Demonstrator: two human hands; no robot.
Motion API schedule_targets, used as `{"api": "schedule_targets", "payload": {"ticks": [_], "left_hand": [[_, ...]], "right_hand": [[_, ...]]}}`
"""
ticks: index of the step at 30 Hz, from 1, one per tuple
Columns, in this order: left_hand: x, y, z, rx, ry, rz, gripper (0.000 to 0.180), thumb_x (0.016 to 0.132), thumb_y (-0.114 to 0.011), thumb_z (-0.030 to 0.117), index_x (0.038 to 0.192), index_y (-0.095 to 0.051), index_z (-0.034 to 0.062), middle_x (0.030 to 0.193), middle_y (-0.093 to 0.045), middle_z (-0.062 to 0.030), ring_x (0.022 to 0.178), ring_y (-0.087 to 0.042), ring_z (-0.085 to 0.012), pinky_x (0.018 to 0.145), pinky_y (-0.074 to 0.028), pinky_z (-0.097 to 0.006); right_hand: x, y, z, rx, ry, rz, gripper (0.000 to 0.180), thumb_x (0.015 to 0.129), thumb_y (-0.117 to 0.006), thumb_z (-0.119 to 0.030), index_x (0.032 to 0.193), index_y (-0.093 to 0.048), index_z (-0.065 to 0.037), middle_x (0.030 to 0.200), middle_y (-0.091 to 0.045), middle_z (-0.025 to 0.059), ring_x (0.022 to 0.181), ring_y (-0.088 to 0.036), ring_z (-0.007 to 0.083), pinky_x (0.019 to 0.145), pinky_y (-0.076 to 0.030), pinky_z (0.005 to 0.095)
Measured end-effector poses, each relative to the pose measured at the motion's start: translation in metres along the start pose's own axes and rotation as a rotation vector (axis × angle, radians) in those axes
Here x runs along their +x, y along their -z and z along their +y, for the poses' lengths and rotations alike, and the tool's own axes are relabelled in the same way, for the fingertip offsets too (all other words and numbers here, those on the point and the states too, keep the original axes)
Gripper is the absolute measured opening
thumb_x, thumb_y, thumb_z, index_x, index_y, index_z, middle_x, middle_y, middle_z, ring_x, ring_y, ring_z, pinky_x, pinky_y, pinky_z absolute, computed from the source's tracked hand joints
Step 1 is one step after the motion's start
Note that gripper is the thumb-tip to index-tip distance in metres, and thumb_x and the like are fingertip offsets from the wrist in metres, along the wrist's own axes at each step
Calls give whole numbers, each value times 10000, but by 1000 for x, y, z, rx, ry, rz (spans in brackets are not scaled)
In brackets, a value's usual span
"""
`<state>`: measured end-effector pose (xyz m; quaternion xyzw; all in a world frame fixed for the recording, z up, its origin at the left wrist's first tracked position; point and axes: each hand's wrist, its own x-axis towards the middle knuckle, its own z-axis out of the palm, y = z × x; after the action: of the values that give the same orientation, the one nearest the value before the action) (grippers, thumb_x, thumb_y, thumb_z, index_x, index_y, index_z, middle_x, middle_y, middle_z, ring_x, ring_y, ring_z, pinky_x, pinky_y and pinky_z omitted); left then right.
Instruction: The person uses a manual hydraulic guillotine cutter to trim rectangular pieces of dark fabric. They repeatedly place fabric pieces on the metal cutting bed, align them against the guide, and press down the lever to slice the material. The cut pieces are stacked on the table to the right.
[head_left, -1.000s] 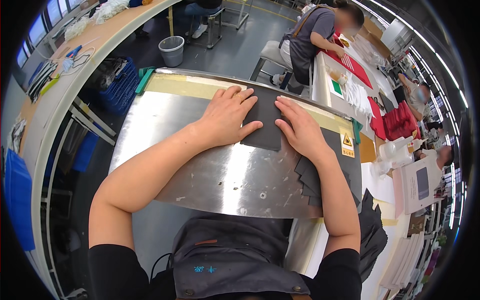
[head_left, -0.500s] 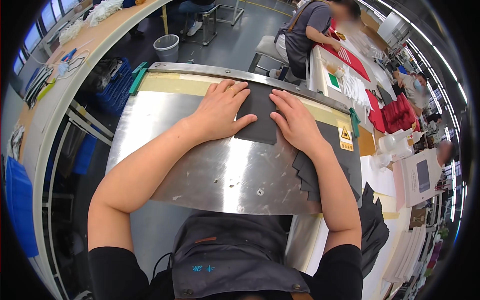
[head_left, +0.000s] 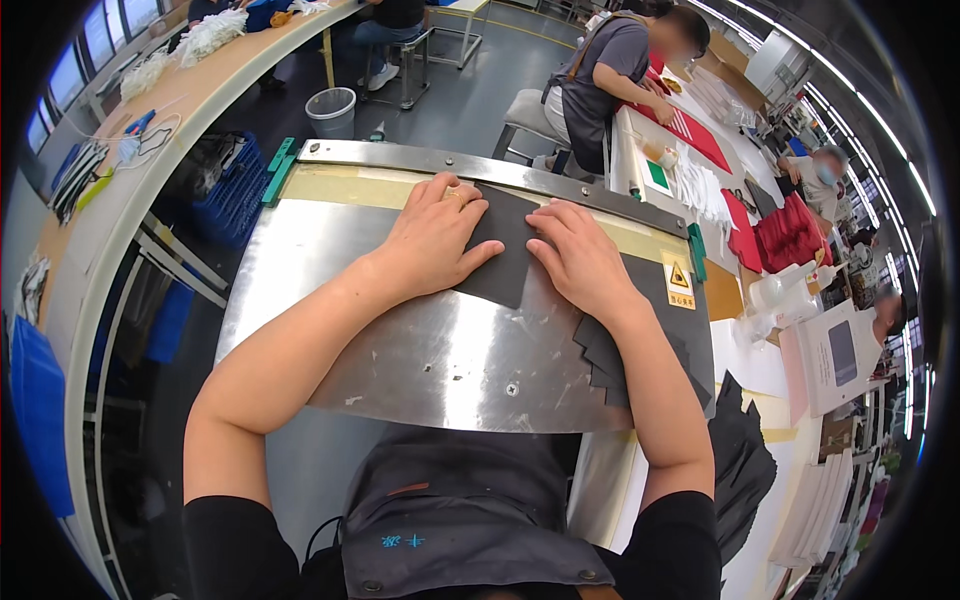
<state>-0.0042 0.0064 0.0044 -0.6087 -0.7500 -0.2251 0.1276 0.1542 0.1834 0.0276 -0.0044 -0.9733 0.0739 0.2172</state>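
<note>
On a shiny metal work plate (head_left: 420, 350) lies a dark grey, flat rectangular piece (head_left: 505, 245), sheet-like and slightly turned. My left hand (head_left: 440, 235) rests on its left side, fingers bent a little and thumb stretched across it. At its right edge, my right hand (head_left: 575, 255) lies with fingers spread, the fingertips touching the edge or the plate beside it. Neither hand grasps anything. Just beyond the piece runs a metal bar (head_left: 400, 157) with screws, above a yellowish strip. More dark grey pieces (head_left: 600, 370) are fanned out under my right forearm.
Green clips (head_left: 279, 173) sit at the bar's ends. A yellow warning label (head_left: 679, 280) is at the plate's right. Ragged dark material (head_left: 740, 460) lies on the right-hand table. A co-worker (head_left: 610, 80) handles red material. A bin (head_left: 331, 112) stands on the floor beyond.
The dark grey piece has shifted slightly toward me and left, and turned a little. Both hands have moved with it, still lying on or against it. The whole view has shifted slightly.
</note>
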Motion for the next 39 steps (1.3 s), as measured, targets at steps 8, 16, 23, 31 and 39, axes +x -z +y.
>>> {"api": "schedule_targets", "payload": {"ticks": [8,16,23,31,39], "left_hand": [[5,10,20,-482,-129,-275,296,806,-586,-36,1078,-684,31,1217,-646,-144,1208,-538,-339,1038,-430,-434],[6,10,12,-391,-23,-71,238,798,-601,-36,1003,-699,31,1124,-700,-93,1157,-594,-292,1038,-446,-407],[-1,-9,-5,-148,-1,18,425,929,-662,251,1251,-615,-22,1365,-574,-185,1302,-492,-354,1099,-390,-423],[-1,-9,-3,-88,31,4,481,943,-641,302,1296,-587,-21,1432,-524,-189,1344,-451,-368,1132,-346,-445],[2,-8,-6,-73,31,-19,487,945,-638,313,1304,-586,-13,1438,-526,-173,1354,-440,-357,1132,-345,-440]], "right_hand": [[2,11,-5,357,-95,-55,200,934,-615,-147,1092,-687,-49,1135,-666,132,1067,-630,316,1010,-456,398],[-3,-7,5,81,42,-45,332,923,-638,-149,1243,-630,-60,1324,-590,118,1226,-551,304,1030,-446,401],[-2,3,4,146,-66,-94,452,889,-707,-247,1276,-617,-31,1364,-570,115,1301,-494,323,1095,-400,431],[-4,-2,18,80,-18,-122,547,917,-677,-343,1341,-561,-17,1450,-513,144,1412,-401,346,1161,-344,437],[-4,-7,19,85,-44,-100,557,929,-663,-349,1352,-546,-5,1446,-517,149,1404,-409,339,1158,-343,428]]}}
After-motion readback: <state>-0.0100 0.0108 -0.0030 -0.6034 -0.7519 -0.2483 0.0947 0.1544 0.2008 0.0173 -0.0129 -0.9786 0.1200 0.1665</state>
